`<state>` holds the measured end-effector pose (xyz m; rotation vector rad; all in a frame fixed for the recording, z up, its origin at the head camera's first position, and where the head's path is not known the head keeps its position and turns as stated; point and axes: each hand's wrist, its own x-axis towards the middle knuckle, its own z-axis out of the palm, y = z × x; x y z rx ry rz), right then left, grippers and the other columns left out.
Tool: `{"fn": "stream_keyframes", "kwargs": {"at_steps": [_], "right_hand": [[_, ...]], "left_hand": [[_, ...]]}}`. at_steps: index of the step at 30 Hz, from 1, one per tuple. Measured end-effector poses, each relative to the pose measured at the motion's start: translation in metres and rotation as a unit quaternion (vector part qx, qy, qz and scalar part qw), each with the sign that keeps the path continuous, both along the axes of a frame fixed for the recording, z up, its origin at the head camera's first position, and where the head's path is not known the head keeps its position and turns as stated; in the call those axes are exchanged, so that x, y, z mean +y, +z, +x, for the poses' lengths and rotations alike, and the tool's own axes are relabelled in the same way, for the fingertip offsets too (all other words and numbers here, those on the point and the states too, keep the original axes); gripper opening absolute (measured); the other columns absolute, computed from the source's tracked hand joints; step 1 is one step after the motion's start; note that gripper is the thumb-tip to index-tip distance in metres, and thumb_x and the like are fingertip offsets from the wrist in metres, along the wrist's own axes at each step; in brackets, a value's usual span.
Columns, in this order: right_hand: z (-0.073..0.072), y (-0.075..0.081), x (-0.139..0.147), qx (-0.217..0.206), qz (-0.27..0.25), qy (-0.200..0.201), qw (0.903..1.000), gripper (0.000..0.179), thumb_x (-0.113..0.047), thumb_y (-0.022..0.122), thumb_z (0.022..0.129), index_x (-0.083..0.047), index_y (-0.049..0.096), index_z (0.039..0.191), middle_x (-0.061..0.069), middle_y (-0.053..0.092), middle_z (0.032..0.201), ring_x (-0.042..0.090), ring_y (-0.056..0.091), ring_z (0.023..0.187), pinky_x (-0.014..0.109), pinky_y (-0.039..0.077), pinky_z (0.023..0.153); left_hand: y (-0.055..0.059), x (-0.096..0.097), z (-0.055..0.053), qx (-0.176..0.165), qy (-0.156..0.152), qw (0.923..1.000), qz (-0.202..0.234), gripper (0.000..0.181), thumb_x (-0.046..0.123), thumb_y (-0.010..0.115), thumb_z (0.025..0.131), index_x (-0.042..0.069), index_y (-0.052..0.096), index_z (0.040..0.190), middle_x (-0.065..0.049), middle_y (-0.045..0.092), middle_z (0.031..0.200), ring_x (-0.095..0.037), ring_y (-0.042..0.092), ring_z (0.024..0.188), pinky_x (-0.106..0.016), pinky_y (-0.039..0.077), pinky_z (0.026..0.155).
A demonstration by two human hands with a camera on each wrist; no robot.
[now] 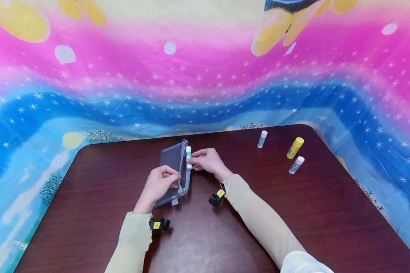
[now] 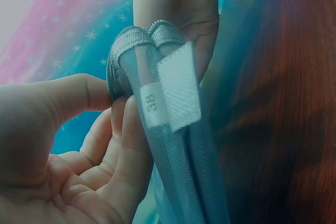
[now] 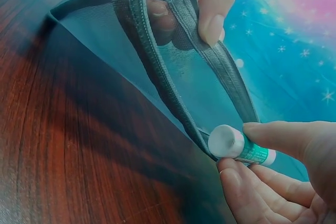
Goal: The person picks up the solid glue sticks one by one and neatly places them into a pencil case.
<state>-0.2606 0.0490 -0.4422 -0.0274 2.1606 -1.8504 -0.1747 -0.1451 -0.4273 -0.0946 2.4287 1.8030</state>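
Note:
A grey mesh zipper pouch (image 1: 169, 159) is held up off the dark table, its zipper side facing right. My left hand (image 1: 160, 184) pinches one zippered edge between thumb and fingers, and in the right wrist view the pouch mouth (image 3: 191, 77) gapes. A small white and green glue stick (image 1: 188, 157) is pinched between the thumb and fingers of my right hand (image 1: 210, 161). In the right wrist view this glue stick (image 3: 241, 145) lies at the pouch's opening, its white end towards the zipper edge. A pale tag (image 2: 179, 87) sticks out from the pouch's end.
On the right of the table (image 1: 259, 212) stand a white-capped glue stick (image 1: 262, 139), a larger yellow glue stick (image 1: 295, 148) and another white-capped one (image 1: 296, 165). A colourful patterned cloth (image 1: 205, 76) hangs behind and around the table's edges.

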Motion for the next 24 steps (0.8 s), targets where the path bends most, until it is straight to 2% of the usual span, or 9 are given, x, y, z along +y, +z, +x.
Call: {"fn": "stream_keyframes", "kwargs": {"at_steps": [6,13,24], "right_hand": [[0.0005,-0.0018,-0.0021,-0.001,-0.003,-0.004,1.0000,0.036,-0.017,0.084,0.087,0.001,0.072,0.115,0.013,0.075,0.090,0.024,0.074,0.078,0.034,0.063,0.072],[0.0023,0.0004,-0.0036,0.006,-0.022,0.004,0.9997,0.038,-0.013,0.082,0.088,0.005,0.069,0.120,0.016,0.075,0.095,0.029,0.075,0.085,0.033,0.063,0.072],[0.0052,0.0032,-0.0006,0.022,-0.017,0.007,0.9996,0.039,-0.016,0.080,0.090,0.006,0.069,0.121,0.014,0.076,0.093,0.028,0.074,0.083,0.034,0.063,0.073]], "left_hand": [[0.0010,0.0002,0.0006,0.004,-0.002,1.0000,0.007,0.009,0.007,0.070,0.094,-0.001,0.069,0.097,-0.014,0.073,0.088,-0.024,0.071,0.072,-0.032,0.062,0.073],[-0.0022,-0.0003,-0.0013,0.009,-0.007,0.9997,0.020,0.009,0.005,0.069,0.094,-0.003,0.068,0.098,-0.023,0.072,0.094,-0.023,0.071,0.072,-0.033,0.062,0.073],[0.0023,-0.0014,-0.0008,0.009,-0.001,0.9998,0.019,0.011,0.006,0.070,0.094,-0.004,0.069,0.099,-0.023,0.072,0.097,-0.024,0.072,0.073,-0.033,0.062,0.073]]}}
